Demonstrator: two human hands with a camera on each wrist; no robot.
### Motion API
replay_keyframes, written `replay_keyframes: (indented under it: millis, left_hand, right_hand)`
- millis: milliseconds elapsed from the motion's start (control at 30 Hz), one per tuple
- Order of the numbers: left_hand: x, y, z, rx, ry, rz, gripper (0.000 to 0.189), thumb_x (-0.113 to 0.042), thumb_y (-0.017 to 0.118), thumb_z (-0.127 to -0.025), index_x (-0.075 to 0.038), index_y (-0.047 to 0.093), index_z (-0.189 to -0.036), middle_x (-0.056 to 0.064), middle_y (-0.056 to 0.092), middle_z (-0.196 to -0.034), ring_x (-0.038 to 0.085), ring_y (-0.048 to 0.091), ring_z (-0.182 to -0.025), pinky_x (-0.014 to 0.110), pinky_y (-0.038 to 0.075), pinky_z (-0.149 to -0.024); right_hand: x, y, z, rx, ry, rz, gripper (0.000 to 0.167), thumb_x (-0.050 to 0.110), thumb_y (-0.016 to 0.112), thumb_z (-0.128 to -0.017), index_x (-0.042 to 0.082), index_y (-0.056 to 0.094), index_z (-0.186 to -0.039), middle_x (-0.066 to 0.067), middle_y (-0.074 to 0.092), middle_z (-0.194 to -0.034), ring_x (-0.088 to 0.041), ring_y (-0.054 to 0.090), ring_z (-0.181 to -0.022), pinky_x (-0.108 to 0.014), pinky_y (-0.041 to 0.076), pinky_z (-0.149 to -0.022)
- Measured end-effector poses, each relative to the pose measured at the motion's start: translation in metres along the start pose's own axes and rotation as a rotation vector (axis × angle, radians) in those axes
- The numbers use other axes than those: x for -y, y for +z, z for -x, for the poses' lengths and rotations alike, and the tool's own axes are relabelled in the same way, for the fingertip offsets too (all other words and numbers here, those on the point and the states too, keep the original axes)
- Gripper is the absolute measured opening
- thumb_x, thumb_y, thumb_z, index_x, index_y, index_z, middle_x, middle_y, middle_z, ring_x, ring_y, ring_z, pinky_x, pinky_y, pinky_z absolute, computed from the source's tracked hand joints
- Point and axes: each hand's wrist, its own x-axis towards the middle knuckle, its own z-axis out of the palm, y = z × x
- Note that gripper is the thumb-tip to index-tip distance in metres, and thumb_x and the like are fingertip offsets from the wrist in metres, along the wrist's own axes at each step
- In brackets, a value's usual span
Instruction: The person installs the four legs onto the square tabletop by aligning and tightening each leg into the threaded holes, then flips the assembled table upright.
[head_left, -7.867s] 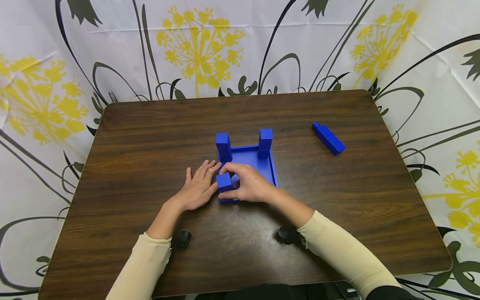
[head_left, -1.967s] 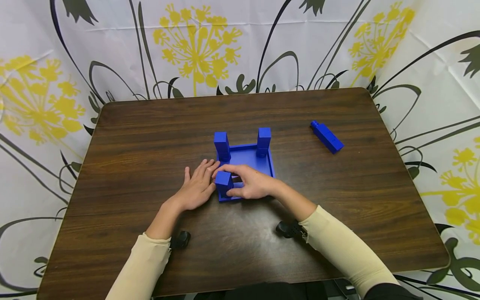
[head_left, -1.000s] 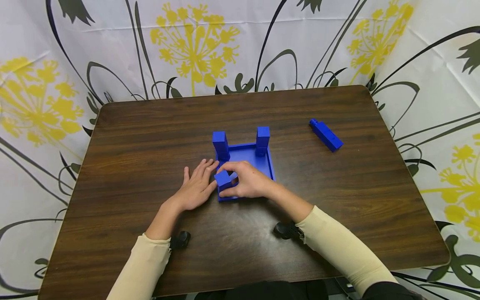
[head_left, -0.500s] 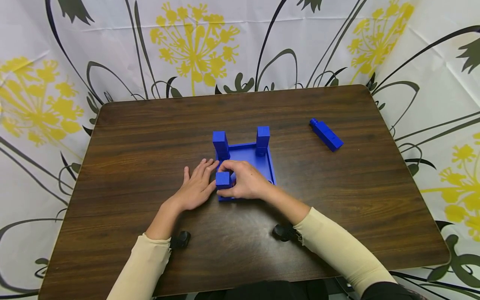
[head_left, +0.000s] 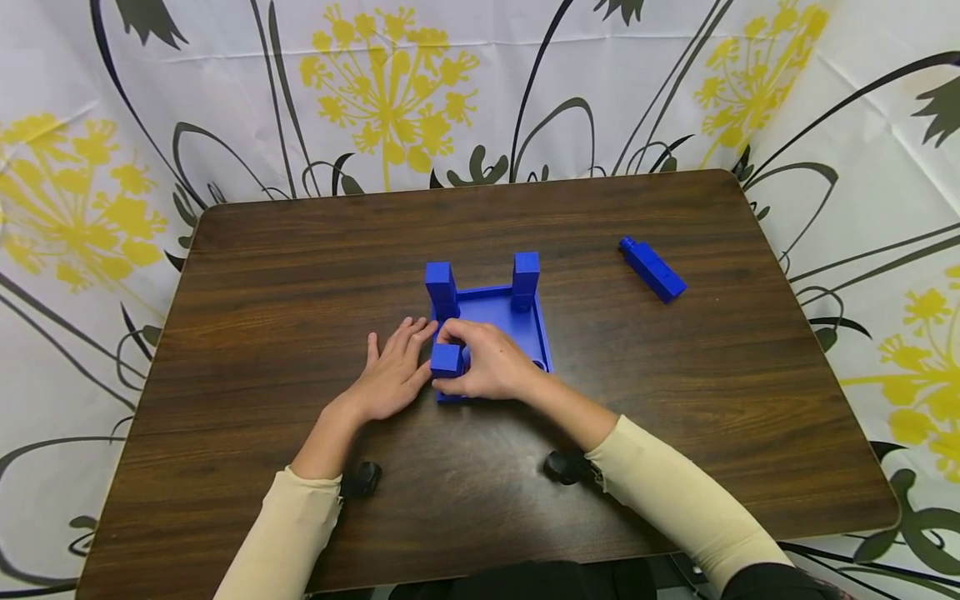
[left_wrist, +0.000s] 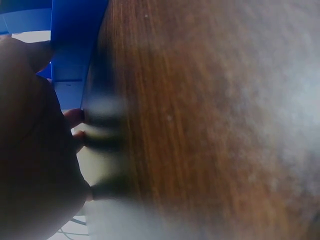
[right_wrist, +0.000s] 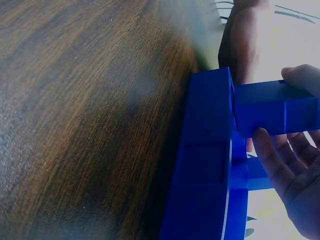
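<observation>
A blue square base with a raised rim (head_left: 543,333) lies on the table, two square blue legs (head_left: 441,287) upright at its far corners. Over its near-left corner my right hand (head_left: 491,362) grips a third blue leg (head_left: 446,360) between thumb and fingers. The right wrist view shows this leg (right_wrist: 262,115) standing out from the base (right_wrist: 200,165), its lower end right at the base's inner side. My left hand (head_left: 393,375) rests flat with spread fingers on the table, fingertips along the base's left side. In the left wrist view, the left hand (left_wrist: 35,140) is dark beside the blue rim.
A loose blue leg (head_left: 654,271) with a round knobbed end lies on the brown table (head_left: 675,417) at the back right. Black wrist devices (head_left: 365,479) sit under both forearms. A flower-patterned curtain (head_left: 480,83) hangs behind the table.
The right fingers have shifted their grip on the near-left leg, and the leg has turned, its top passing from slanted to squared. The left hand stays put; the head view has shifted slightly.
</observation>
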Motion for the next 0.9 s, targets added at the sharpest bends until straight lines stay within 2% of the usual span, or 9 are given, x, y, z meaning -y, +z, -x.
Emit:
replay_keyframes:
  millis: [267,533,633,733,900]
  left_hand:
    - [0.0,0.0,0.0,0.001,-0.003,-0.002,0.061,-0.045,0.028,-0.106,-0.02,0.009,-0.158,0.013,0.007,-0.162,0.033,-0.004,-0.149,0.071,-0.011,-0.105]
    - [-0.001,0.0,0.0,0.0,-0.005,-0.002,0.06,-0.045,0.029,-0.107,-0.021,0.009,-0.158,0.013,0.008,-0.162,0.032,-0.003,-0.149,0.071,-0.01,-0.105]
    - [-0.001,-0.001,0.0,-0.006,0.001,-0.007,0.06,-0.044,0.029,-0.107,-0.02,0.009,-0.158,0.012,0.009,-0.162,0.033,-0.002,-0.149,0.071,-0.009,-0.105]
    - [-0.001,-0.001,0.0,-0.01,0.008,-0.014,0.059,-0.043,0.028,-0.107,-0.019,0.01,-0.158,0.013,0.009,-0.162,0.033,-0.002,-0.149,0.072,-0.008,-0.104]
    - [-0.001,-0.001,0.001,-0.006,0.008,-0.018,0.06,-0.041,0.029,-0.107,-0.016,0.01,-0.158,0.013,0.008,-0.162,0.032,-0.003,-0.149,0.071,-0.009,-0.104]
  right_hand:
    - [0.0,0.0,0.001,0.001,-0.013,0.005,0.04,0.028,0.088,-0.072,0.019,0.056,-0.095,0.009,0.065,-0.092,-0.004,0.06,-0.081,-0.024,0.049,-0.071]
    - [0.001,-0.002,0.002,0.055,-0.009,0.09,0.05,0.038,0.087,-0.072,0.02,0.057,-0.108,0.008,0.063,-0.107,-0.008,0.06,-0.097,-0.03,0.048,-0.08]
    - [0.001,-0.004,0.002,0.087,-0.022,0.069,0.055,0.034,0.088,-0.073,0.017,0.058,-0.116,0.006,0.06,-0.114,-0.009,0.057,-0.105,-0.032,0.046,-0.088]
    - [-0.001,-0.008,0.0,0.129,-0.075,0.016,0.061,0.024,0.088,-0.074,0.012,0.058,-0.126,0.0,0.058,-0.121,-0.012,0.053,-0.114,-0.031,0.042,-0.097]
    - [-0.004,-0.016,-0.002,0.226,-0.146,-0.074,0.072,0.009,0.083,-0.075,0.009,0.05,-0.139,-0.004,0.051,-0.133,-0.014,0.046,-0.125,-0.03,0.036,-0.105]
